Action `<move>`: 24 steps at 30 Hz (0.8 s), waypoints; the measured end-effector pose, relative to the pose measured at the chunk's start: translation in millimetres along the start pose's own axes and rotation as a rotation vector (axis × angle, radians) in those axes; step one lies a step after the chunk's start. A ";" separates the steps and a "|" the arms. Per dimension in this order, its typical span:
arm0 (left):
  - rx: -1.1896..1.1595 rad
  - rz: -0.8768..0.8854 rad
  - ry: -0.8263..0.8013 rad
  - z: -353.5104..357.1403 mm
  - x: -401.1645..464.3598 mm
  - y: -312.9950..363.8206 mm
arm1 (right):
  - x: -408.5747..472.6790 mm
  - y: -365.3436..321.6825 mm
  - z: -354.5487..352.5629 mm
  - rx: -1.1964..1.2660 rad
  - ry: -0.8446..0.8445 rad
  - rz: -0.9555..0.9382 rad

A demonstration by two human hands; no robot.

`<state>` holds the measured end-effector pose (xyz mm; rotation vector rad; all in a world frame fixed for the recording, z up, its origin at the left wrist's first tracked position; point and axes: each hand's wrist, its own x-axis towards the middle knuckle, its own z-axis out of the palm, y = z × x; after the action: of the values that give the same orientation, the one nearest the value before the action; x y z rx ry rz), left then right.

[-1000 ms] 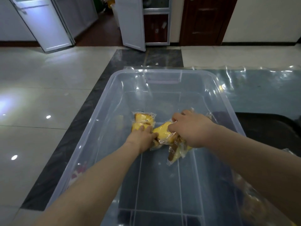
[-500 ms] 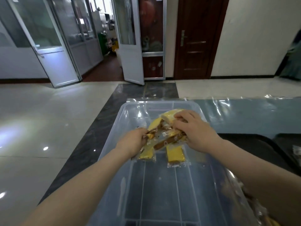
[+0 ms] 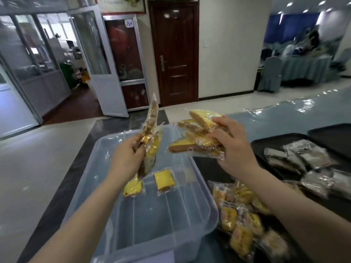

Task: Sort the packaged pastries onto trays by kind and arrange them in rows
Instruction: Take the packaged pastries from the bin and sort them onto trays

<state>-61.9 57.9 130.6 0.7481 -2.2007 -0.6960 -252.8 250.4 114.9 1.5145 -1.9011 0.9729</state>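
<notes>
1. The left hand (image 3: 127,158) is raised above the clear plastic bin (image 3: 152,221), its fingers (image 3: 135,143) curled round a bunch of wrapped yellow cake slices (image 3: 151,143) that stand nearly upright, one wrapper poking well above the fingertips.
2. The right hand (image 3: 230,147) is raised level with the left, its fingers (image 3: 221,123) and thumb pinching a fanned stack of wrapped cake slices (image 3: 197,137) that juts out toward the left hand; the two bundles are near each other but apart.
3. Below the left hand's fingers, two single wrapped cake slices (image 3: 164,180) lie on the bin floor, side by side.
4. Below the right wrist, a heap of yellow packaged pastries (image 3: 241,215) lies on a dark tray (image 3: 209,168) just beside the bin.
5. Beyond the right hand's knuckles, to its right, dark packaged pastries (image 3: 296,156) lie on another dark tray (image 3: 281,136).
6. The trays and bin sit on the tabletop (image 3: 303,114), covered with glossy film.
</notes>
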 end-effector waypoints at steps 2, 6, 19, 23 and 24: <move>-0.059 0.035 0.010 16.1 -4.9 30.9 | -13.3 23.7 -26.9 -0.012 0.018 0.047; -0.053 0.061 -0.020 71.0 -13.1 93.7 | -47.0 82.5 -84.8 -0.039 0.024 0.119; -0.184 0.004 -0.158 332.8 -16.2 254.0 | -161.2 330.2 -223.6 -0.077 -0.012 0.354; -0.191 0.023 -0.251 402.4 -2.7 280.3 | -199.0 387.4 -242.6 -0.138 0.014 0.428; -0.189 0.035 -0.274 418.9 0.2 286.7 | -208.6 398.4 -247.2 -0.150 0.023 0.466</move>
<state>-463.0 361.8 63.7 0.5420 -2.3419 -1.0238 -598.1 618.0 20.5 0.9888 -2.3067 1.0030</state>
